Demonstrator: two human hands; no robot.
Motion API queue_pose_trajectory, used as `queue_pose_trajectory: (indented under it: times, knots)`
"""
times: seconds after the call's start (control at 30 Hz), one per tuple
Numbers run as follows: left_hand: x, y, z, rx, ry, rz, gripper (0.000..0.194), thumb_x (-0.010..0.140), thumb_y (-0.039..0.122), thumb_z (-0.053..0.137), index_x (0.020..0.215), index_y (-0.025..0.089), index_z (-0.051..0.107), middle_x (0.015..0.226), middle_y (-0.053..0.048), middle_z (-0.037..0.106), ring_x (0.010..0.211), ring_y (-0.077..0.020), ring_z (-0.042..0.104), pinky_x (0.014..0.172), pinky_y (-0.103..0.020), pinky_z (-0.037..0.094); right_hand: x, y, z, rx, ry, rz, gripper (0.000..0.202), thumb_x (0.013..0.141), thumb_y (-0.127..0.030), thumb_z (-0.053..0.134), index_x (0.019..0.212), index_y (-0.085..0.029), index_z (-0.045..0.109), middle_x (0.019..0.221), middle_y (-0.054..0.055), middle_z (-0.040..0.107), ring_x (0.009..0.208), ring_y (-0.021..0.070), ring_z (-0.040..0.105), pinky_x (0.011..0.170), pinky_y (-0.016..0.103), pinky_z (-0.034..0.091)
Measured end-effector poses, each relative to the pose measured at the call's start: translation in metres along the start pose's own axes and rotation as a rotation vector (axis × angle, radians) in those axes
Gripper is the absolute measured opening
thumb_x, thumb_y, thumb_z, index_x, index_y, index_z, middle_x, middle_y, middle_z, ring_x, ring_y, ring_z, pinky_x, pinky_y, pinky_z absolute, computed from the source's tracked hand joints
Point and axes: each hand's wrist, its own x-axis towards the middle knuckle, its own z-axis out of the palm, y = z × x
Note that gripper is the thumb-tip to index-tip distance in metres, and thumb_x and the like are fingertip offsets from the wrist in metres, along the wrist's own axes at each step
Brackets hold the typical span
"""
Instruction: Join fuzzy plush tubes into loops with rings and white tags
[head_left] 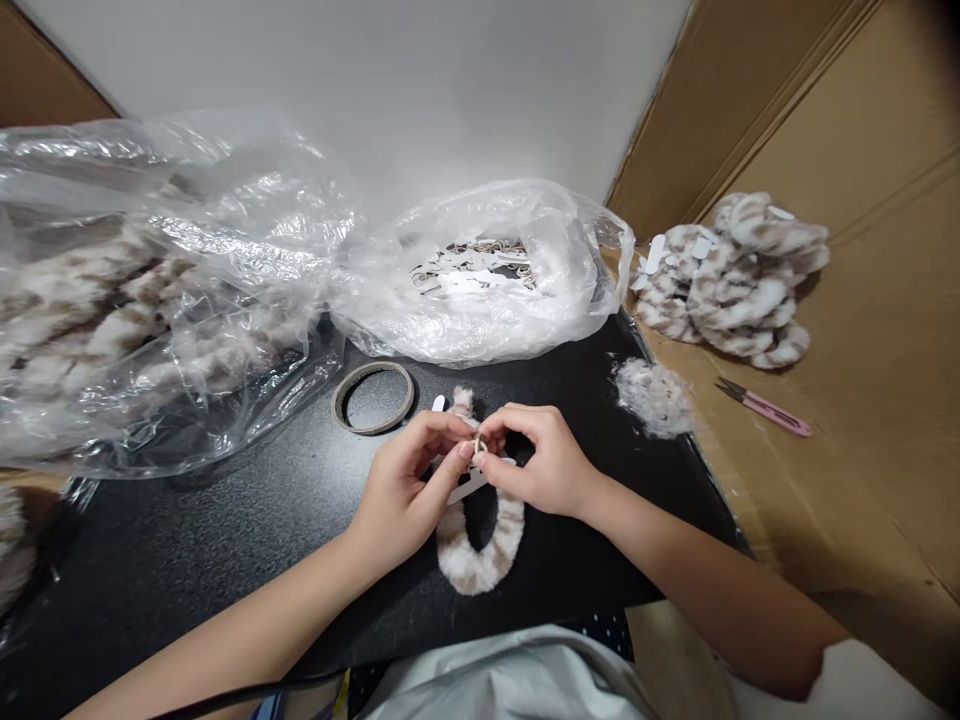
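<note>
Above the black table, my left hand (409,480) and my right hand (544,460) meet at their fingertips. Both pinch a small beige ring-like piece (479,450) between thumbs and index fingers. A fluffy white and brown loop (480,560) lies on the table just below the hands, and a fluffy end (463,403) of the same colours shows above them. White tag-like strips (469,487) show beneath the fingers. How the small piece joins the fluffy loop is hidden by my fingers.
A clear bag of fluffy pieces (112,300) fills the left. Behind the hands are a grey ring (373,398) and a bag of tags (472,330). On the right are lint (654,398), pink-handled snips (776,412) and a fluffy pile (742,280) on cardboard (847,530).
</note>
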Motion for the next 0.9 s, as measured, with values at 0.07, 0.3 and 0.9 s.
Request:
queue_pose_trajectory:
  times: [0.07, 0.3, 0.9]
  knots:
    - [0.0, 0.001, 0.0, 0.015, 0.016, 0.012, 0.009, 0.091, 0.015, 0.058, 0.097, 0.021, 0.059, 0.082, 0.002, 0.065, 0.067, -0.0077, 0.061, 0.06, -0.015, 0.048, 0.0, 0.0, 0.0, 0.013, -0.004, 0.007, 0.004, 0.073, -0.015, 0.065, 0.07, -0.016, 0.062, 0.065, 0.0, 0.061, 0.061, 0.0114, 0.056, 0.062, 0.023, 0.045]
    - [0.0, 0.001, 0.004, -0.005, 0.073, -0.021, 0.008, 0.088, 0.015, 0.061, 0.094, 0.021, 0.058, 0.079, 0.002, 0.064, 0.066, -0.0073, 0.06, 0.058, -0.014, 0.048, 0.0, 0.001, 0.002, 0.072, -0.012, 0.071, 0.005, 0.074, -0.016, 0.063, 0.069, -0.015, 0.061, 0.064, -0.001, 0.059, 0.06, 0.011, 0.053, 0.061, 0.023, 0.044]
    - [-0.002, -0.005, 0.0, 0.203, 0.13, 0.098, 0.021, 0.085, 0.014, 0.065, 0.103, 0.023, 0.061, 0.087, 0.001, 0.066, 0.079, -0.0109, 0.062, 0.076, -0.021, 0.05, 0.001, 0.004, 0.013, 0.209, 0.164, 0.197, 0.005, 0.073, -0.02, 0.062, 0.071, -0.016, 0.063, 0.066, 0.0, 0.062, 0.063, 0.0129, 0.056, 0.062, 0.025, 0.045]
